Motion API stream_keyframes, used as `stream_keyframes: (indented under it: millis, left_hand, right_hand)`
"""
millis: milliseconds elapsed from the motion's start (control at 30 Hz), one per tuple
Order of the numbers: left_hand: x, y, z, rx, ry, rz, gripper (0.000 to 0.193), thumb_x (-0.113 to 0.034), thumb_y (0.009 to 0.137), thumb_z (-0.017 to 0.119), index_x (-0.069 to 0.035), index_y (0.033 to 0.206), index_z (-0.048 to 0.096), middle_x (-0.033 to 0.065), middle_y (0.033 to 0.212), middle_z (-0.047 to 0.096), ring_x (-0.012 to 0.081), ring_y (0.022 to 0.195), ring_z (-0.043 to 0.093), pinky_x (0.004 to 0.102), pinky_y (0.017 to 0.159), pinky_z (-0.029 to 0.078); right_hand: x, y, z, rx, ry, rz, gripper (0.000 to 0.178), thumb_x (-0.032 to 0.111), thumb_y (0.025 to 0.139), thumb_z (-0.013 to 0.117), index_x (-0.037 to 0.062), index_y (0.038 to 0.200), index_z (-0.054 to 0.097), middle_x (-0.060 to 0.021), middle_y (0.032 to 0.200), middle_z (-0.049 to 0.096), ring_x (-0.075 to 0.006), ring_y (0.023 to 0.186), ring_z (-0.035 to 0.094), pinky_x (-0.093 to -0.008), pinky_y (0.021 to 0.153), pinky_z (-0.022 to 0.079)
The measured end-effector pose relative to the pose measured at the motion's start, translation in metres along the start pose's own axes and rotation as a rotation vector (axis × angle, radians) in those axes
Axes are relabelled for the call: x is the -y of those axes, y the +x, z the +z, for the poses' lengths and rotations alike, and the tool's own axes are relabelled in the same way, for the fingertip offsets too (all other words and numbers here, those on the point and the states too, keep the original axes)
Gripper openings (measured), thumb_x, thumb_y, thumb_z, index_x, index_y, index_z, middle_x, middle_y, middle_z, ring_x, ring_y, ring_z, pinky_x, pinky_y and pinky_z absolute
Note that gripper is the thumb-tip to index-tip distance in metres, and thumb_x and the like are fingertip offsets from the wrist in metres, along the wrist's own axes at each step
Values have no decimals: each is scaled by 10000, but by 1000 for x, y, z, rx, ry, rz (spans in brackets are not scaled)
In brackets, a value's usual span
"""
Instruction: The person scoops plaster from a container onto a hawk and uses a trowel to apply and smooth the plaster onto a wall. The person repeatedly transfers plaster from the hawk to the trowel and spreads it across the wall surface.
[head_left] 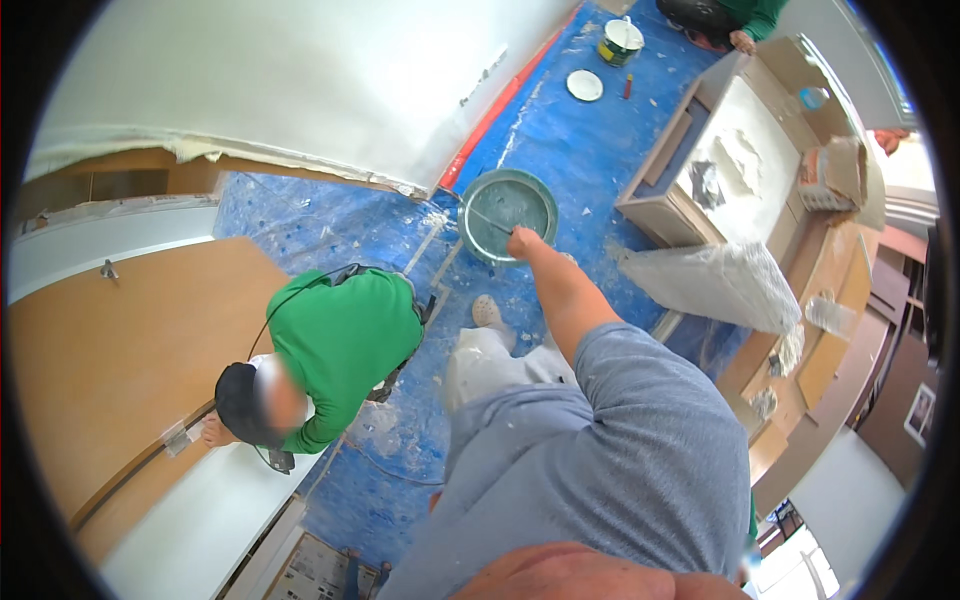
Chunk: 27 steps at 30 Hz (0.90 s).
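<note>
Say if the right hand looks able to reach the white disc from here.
Probably not: the white disc lies well beyond the green basin, over which the right hand grips a tool.

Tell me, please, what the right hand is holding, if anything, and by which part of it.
The right hand holds a thin rod by its near end; the rest extends over the green tub.

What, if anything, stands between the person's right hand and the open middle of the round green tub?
Nothing visible does. The right hand is at the near rim of the green tub, and the thin rod it grips points inward. The capped co-worker is off to the left.
</note>
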<state>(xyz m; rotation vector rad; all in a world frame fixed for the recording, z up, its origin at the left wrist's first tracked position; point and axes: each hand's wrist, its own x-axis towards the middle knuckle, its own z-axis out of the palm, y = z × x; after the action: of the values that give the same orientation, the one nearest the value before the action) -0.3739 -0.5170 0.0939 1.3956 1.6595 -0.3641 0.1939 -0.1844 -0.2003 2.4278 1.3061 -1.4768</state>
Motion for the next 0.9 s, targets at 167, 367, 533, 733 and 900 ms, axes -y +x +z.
stream_keyframes:
  millis: [167, 367, 533, 733, 900]
  left_hand:
    - [-36, -36, -1, 95, -214, -401, 408, -397, 998, 589, -72, 753, 564, 8, 546, 418, 154, 458, 423, 337, 437, 333]
    - [-127, 76, -21, 68, -535, -421, 365, -367, 1004, 600, -84, 779, 549, -40, 537, 370, 98, 428, 367, 291, 406, 291]
    - [-281, 138, -61, 99, -808, -293, 346, -348, 1009, 610, -98, 781, 534, -69, 534, 336, 57, 422, 319, 256, 396, 244]
    - [-333, 159, -60, 150, -522, -166, 373, -356, 1008, 611, -96, 746, 553, -73, 539, 362, 51, 427, 311, 255, 400, 229]
    - [-382, 158, -21, 209, -365, -214, 395, -375, 999, 617, -81, 737, 586, -62, 555, 391, 52, 462, 352, 267, 435, 266]
  right_hand:
    - [-22, 0, 10, 4, 37, -43, 409, 130, 869, 538, -12, 1250, 581, -273, 1161, 676, -407, 1108, 654, -461, 930, 527]
    - [-5, 13, -26, 416, -179, -153, 408, 206, 786, 687, 117, 1183, 715, -149, 1183, 707, -331, 1072, 671, -414, 886, 550]
    - [-37, -37, -51, 119, 225, -206, 354, 257, 818, 717, 129, 1147, 746, -113, 1008, 754, -285, 895, 720, -377, 833, 567]
    - [-214, -77, -130, -412, 748, 385, 301, 141, 809, 737, 92, 1105, 760, -89, 918, 754, -165, 785, 717, -322, 731, 574]
    - [-370, -97, -198, -792, 698, 757, 361, 171, 764, 730, 122, 1122, 734, -109, 985, 759, -244, 936, 721, -367, 874, 551]
